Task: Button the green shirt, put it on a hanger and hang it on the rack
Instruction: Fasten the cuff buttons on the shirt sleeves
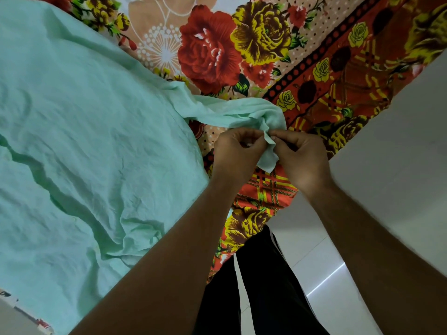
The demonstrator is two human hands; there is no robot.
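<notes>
Pinching a small flap at the end of one sleeve, the left hand (238, 151) and right hand (298, 157) meet fingertip to fingertip, both gripping the green shirt (84, 131); its body lies spread and wrinkled across the floral bedsheet (242, 44); black trousers (261, 281) show below, over pale floor tiles (338, 274).

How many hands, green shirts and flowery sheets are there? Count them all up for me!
Hands: 2, the left hand and the right hand, both pinching the shirt
Green shirt: 1
Flowery bedsheet: 1
Total: 4
</notes>
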